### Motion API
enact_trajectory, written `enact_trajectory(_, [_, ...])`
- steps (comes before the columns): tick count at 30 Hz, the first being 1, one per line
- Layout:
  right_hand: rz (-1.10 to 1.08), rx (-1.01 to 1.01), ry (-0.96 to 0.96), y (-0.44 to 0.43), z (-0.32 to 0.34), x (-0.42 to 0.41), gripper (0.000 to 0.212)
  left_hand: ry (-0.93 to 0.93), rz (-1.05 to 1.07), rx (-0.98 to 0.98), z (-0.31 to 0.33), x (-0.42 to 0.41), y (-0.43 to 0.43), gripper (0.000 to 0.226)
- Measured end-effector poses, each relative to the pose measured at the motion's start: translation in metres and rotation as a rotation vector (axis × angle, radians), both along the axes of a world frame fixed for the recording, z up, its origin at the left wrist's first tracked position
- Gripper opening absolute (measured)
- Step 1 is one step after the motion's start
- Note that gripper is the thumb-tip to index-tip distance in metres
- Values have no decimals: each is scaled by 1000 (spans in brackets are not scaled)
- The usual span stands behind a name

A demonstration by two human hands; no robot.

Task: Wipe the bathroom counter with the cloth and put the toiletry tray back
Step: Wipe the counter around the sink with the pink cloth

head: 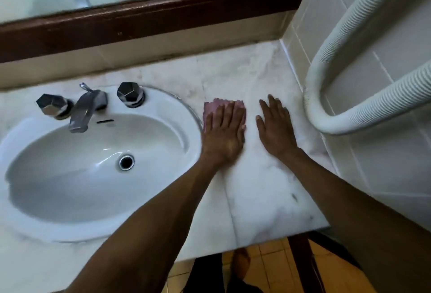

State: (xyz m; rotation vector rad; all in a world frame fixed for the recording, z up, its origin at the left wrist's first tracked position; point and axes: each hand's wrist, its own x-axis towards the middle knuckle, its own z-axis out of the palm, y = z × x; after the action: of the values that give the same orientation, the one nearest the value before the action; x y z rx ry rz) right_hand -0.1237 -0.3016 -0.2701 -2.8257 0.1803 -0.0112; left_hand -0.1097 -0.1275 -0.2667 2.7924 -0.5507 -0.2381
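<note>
Pressing flat, the left hand pins the pink cloth on the counter, just beside the sink. The right hand lies spread and empty, nearer the unwiped side. No tray shows.

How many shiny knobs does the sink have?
2. One chrome faceted knob sits left of the chrome faucet; the other chrome faceted knob sits right of it, both at the back rim of the white oval sink. None seem hidden.
</note>
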Motion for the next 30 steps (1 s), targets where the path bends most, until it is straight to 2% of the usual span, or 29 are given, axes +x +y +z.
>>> enact_trajectory(10, [53, 34, 131, 5, 24, -123, 52, 83, -141, 72, 9, -142, 58, 59])
enact_trajectory(14, [136, 95, 134, 22, 46, -136, 40, 59, -182, 96, 15, -182, 103, 60])
enact_trajectory(19, [247, 188, 96, 78, 73, -145, 30, 54, -118, 110, 20, -226, 156, 59])
enact_trajectory(26, [476, 245, 28, 188, 88, -143, 30, 37, -78, 107, 23, -260, 224, 58])
enact_trajectory(30, [543, 244, 90, 254, 89, -140, 31, 50, -18, 98, 17, -281, 285, 58])
